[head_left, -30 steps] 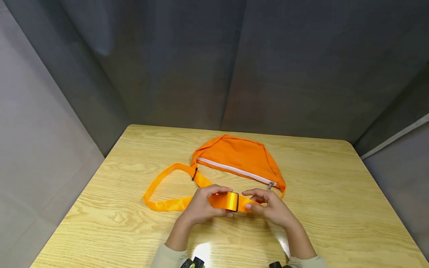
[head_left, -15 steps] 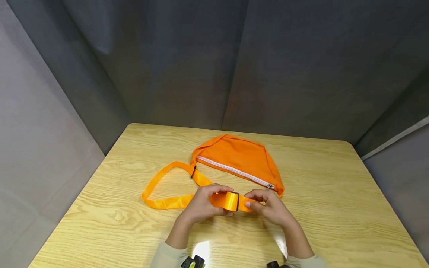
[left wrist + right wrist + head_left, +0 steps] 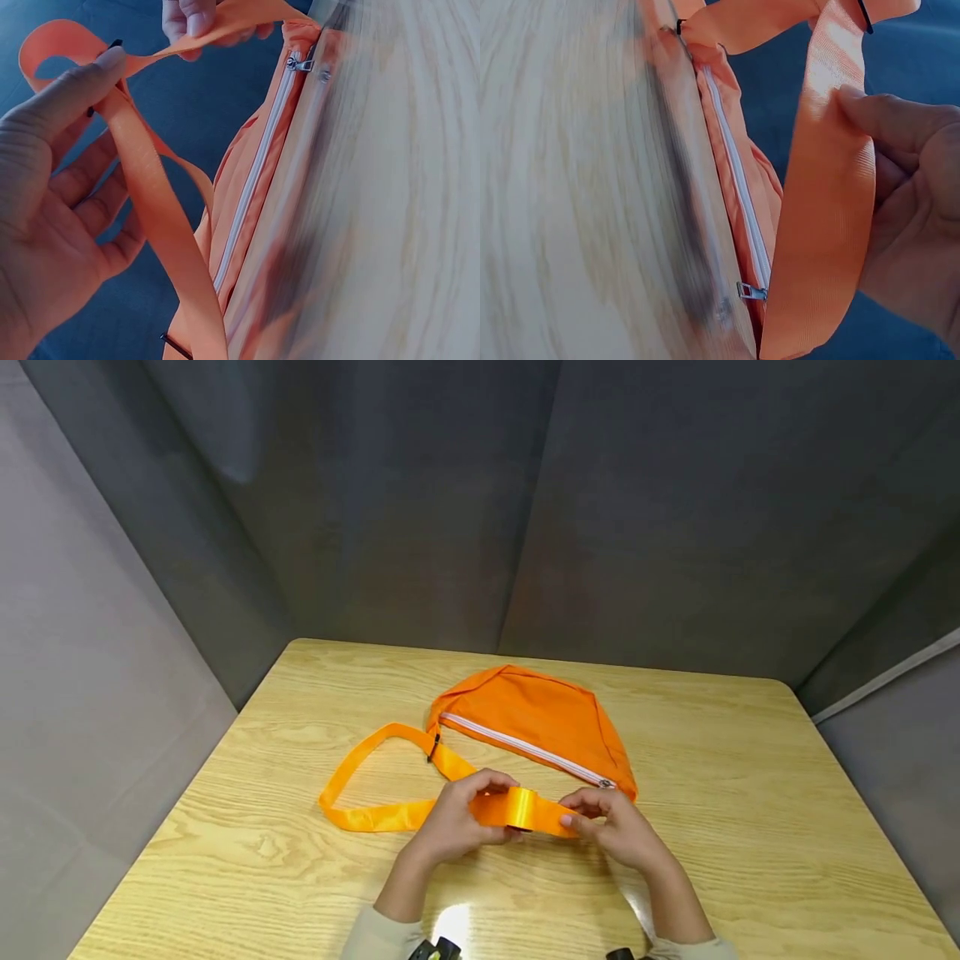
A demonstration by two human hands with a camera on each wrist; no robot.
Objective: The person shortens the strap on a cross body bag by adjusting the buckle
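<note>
An orange waist bag [image 3: 540, 710] lies on the table, and its lighter orange strap [image 3: 375, 817] is looped out in front. My left hand [image 3: 457, 822] pinches the strap at a black slider buckle [image 3: 866, 16], thumb on one edge and fingertips opposite. A short loop of webbing [image 3: 522, 808] bulges at the buckle and mostly hides it in the head view. To the right, my right hand [image 3: 618, 831] pinches the flat strap between thumb and fingers. Both hands hold this part of the strap raised in front of the bag.
A black ring [image 3: 433, 747] joins the strap to the bag's left end. The white zipper [image 3: 525, 749] runs along the bag's near edge, its metal pull [image 3: 751, 291] at the right end. Dark curtains [image 3: 420, 510] stand behind the wooden table [image 3: 247, 860].
My right hand has closed its fingers on the strap and shifted slightly right. The webbing loop at the buckle has turned, so the black buckle shows less. My left hand keeps nearly the same place.
</note>
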